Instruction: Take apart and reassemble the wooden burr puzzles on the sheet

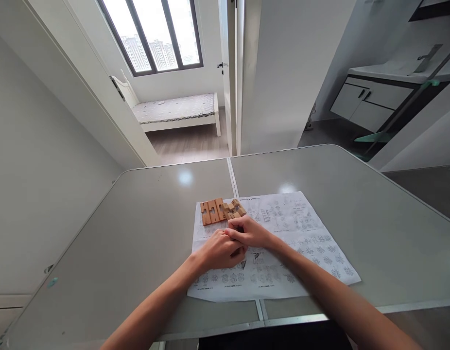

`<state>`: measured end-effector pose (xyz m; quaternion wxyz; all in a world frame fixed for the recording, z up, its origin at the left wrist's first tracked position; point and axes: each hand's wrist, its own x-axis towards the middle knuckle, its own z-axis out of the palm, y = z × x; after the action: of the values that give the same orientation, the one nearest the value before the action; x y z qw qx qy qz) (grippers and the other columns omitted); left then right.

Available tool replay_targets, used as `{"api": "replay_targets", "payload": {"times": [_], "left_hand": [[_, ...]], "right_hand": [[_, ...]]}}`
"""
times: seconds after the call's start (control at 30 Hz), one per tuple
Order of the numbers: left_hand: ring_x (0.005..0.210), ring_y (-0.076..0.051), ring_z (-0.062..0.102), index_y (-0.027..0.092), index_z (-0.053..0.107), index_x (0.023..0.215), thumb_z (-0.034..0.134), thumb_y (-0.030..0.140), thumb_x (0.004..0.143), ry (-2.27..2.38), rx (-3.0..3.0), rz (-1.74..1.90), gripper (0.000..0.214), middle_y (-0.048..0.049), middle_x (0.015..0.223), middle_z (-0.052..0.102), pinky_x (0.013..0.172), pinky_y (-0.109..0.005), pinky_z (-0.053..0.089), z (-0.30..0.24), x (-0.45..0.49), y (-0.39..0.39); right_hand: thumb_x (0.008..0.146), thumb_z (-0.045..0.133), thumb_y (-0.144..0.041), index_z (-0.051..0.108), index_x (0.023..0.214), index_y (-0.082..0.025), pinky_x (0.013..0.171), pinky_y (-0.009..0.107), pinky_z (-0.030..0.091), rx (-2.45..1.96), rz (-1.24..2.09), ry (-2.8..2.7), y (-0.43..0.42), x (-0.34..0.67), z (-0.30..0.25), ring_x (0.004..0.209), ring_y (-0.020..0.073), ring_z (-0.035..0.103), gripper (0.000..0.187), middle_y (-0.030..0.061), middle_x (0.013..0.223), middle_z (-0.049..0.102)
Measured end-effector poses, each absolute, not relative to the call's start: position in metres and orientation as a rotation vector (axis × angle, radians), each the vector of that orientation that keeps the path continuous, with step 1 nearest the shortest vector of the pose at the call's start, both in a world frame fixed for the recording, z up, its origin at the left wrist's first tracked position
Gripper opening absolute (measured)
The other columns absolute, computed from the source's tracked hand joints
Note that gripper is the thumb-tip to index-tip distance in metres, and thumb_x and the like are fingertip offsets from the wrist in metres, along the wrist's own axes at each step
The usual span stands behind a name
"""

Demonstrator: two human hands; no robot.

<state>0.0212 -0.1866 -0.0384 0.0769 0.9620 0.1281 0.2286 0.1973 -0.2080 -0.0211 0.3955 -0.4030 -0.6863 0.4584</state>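
My left hand (223, 250) is curled closed over a printed paper sheet (283, 270). Resting against it from the right is my right hand (250, 231), its thumb and fingers bent in and overlapping the left knuckles. Whatever the fingers hold, if anything, is hidden. Just beyond the hands stands a cluster of light wooden puzzle blocks (234, 208), very close to the right fingertips; I cannot tell whether they touch. To its left lie reddish-brown notched wooden pieces (211, 212) side by side, with dark marks on their lower ends.
The paper carries rows of small line drawings. Beneath it is a grey table (148, 233) with a metal seam (232, 176) across it. Past the table's far edge are a doorway, a bed (177, 109) and a window; a sink cabinet (372, 99) is at the right.
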Motion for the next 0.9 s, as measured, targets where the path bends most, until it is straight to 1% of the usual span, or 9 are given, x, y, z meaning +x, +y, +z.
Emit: {"api": "replay_targets", "payload": {"times": [0.1,0.23,0.3,0.4,0.57,0.63,0.7,0.8,0.9], "left_hand": [[0.052,-0.016,0.062,0.021,0.072,0.068,0.057,0.011,0.075,0.373,2.808,0.695,0.019,-0.001,0.061,0.072,0.051,-0.028,0.043,-0.034,0.019,-0.186],[0.042,-0.011,0.05,0.021,0.069,0.065,0.054,0.01,0.068,0.337,2.577,0.737,0.019,0.0046,0.046,0.058,0.048,-0.025,0.041,-0.019,0.016,-0.185],[0.039,-0.009,0.044,0.021,0.068,0.064,0.053,0.009,0.07,0.339,2.403,0.745,0.02,0.0055,0.045,0.055,0.047,-0.023,0.04,-0.009,0.014,-0.184],[0.039,-0.007,0.038,0.019,0.066,0.066,0.051,0.009,0.074,0.456,2.223,0.821,0.02,0.006,0.047,0.054,0.044,-0.02,0.035,0.002,0.012,-0.18],[0.049,-0.009,0.047,0.02,0.065,0.074,0.051,0.01,0.084,0.885,2.178,1.094,0.02,0.0038,0.063,0.064,0.052,-0.021,0.041,0.002,0.008,-0.162],[0.058,-0.012,0.053,0.021,0.064,0.078,0.052,0.012,0.088,1.04,2.241,1.176,0.018,0.0018,0.072,0.067,0.06,-0.024,0.048,-0.002,0.006,-0.152],[0.086,-0.019,0.063,0.022,0.065,0.086,0.056,0.014,0.088,1.114,2.38,1.227,0.012,-0.0033,0.09,0.067,0.08,-0.032,0.056,-0.005,0.003,-0.144],[0.122,-0.03,0.056,0.024,0.062,0.11,0.065,0.015,0.081,1.138,2.534,1.123,0.031,-0.0095,0.124,0.062,0.105,-0.048,0.053,-0.007,0.0,-0.137],[0.138,-0.034,0.045,0.026,0.054,0.127,0.07,0.021,0.08,1.075,2.594,0.959,0.05,-0.0101,0.144,0.053,0.115,-0.056,0.045,-0.007,-0.002,-0.136]], "right_hand": [[0.093,0.062,-0.032,0.05,0.064,-0.019,0.053,0.024,0.031,-1.012,1.181,-1.723,-0.208,0.198,-0.021,0.056,0.0102,0.039,0.034,-0.0055,0.059,0.045],[0.094,0.063,-0.037,0.062,0.079,-0.018,0.056,0.023,0.039,-0.995,1.22,-1.677,-0.208,0.198,-0.022,0.061,0.012,0.051,0.024,-0.0027,0.068,0.057],[0.096,0.061,-0.04,0.064,0.087,-0.019,0.058,0.024,0.043,-0.987,1.244,-1.643,-0.207,0.198,-0.022,0.062,0.0129,0.056,0.023,-0.0018,0.072,0.061],[0.098,0.058,-0.043,0.064,0.094,-0.019,0.054,0.024,0.044,-0.981,1.282,-1.601,-0.205,0.198,-0.023,0.055,0.0122,0.055,0.025,-0.0036,0.066,0.059],[0.095,0.064,-0.041,0.066,0.097,-0.019,0.049,0.022,0.039,-1.001,1.283,-1.58,-0.206,0.196,-0.019,0.048,0.01,0.048,0.023,-0.0068,0.059,0.052],[0.093,0.067,-0.04,0.067,0.096,-0.018,0.049,0.022,0.04,-1.008,1.258,-1.574,-0.206,0.195,-0.017,0.05,0.0088,0.049,0.022,-0.0034,0.069,0.059],[0.092,0.068,-0.039,0.067,0.093,-0.018,0.05,0.022,0.042,-1.005,1.231,-1.569,-0.206,0.193,-0.015,0.054,0.0079,0.051,0.021,0.0018,0.087,0.066],[0.091,0.068,-0.038,0.065,0.09,-0.018,0.052,0.022,0.045,-0.99,1.201,-1.565,-0.204,0.192,-0.017,0.059,0.0083,0.053,0.02,0.0059,0.104,0.067],[0.092,0.067,-0.038,0.063,0.088,-0.018,0.053,0.023,0.047,-0.976,1.187,-1.571,-0.203,0.193,-0.019,0.062,0.0094,0.055,0.021,0.007,0.107,0.068]]}}
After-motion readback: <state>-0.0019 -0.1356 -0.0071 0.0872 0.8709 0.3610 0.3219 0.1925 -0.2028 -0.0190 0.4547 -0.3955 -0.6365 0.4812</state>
